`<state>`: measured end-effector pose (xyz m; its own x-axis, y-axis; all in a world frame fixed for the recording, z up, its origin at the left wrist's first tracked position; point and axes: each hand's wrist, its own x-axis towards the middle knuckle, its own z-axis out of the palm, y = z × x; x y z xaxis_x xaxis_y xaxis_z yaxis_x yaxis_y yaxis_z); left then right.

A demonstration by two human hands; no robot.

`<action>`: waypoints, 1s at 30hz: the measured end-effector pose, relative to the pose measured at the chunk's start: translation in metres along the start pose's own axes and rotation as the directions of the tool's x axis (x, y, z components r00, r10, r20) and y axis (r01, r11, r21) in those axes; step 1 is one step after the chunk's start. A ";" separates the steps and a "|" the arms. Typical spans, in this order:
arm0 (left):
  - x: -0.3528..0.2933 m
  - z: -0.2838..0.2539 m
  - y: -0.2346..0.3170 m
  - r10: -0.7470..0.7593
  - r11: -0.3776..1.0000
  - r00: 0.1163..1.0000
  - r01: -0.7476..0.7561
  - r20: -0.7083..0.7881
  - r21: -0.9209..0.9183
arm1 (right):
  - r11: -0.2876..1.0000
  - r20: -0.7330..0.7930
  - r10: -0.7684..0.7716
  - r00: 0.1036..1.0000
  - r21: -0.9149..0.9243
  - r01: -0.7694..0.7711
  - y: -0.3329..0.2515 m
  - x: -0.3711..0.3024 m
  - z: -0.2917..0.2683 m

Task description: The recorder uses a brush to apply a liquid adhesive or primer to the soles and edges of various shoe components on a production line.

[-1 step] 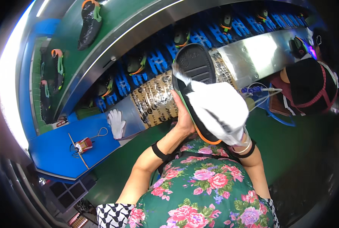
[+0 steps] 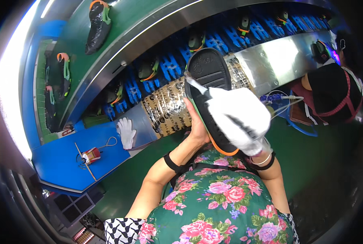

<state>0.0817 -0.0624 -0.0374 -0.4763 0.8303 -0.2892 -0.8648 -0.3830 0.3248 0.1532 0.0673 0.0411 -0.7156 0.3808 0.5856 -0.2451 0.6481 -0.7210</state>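
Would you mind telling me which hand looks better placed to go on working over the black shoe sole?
Probably the right hand: in its white glove, it lies on the black shoe sole with the orange edge, while the bare left hand supports the shoe from beneath.

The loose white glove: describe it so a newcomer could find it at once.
Start at the blue bench on the left, below the conveyor. The white glove lies flat at its right end, empty; the other white glove is worn on the right hand, pressing a shoe sole.
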 end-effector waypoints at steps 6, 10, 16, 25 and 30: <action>-0.002 0.021 0.007 0.041 0.950 0.978 0.024 -0.202 0.312 | 0.995 0.023 -0.102 0.994 -0.008 0.103 -0.008 0.023 -0.017; 0.004 -0.010 0.011 -0.004 0.946 0.970 0.083 -0.245 0.313 | 0.998 0.031 -0.031 0.999 0.056 0.029 -0.010 0.026 -0.005; 0.008 -0.050 0.002 -0.043 0.997 0.969 0.026 -0.244 -0.072 | 0.994 0.053 -0.021 0.998 0.109 0.015 -0.005 0.014 -0.008; 0.013 -0.091 -0.008 -0.185 0.980 0.978 0.176 0.097 0.097 | 0.953 0.040 0.179 0.983 0.239 -0.184 0.000 -0.008 -0.006; 0.020 -0.106 0.005 -0.093 0.995 0.917 0.076 0.388 0.060 | 0.975 0.057 -0.084 0.995 0.211 0.070 0.003 0.004 -0.004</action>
<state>0.0511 -0.0905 -0.1373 -0.2942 0.9542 0.0539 -0.8876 -0.2937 0.3548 0.1521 0.0733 0.0423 -0.7287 0.2864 0.6221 -0.4271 0.5200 -0.7397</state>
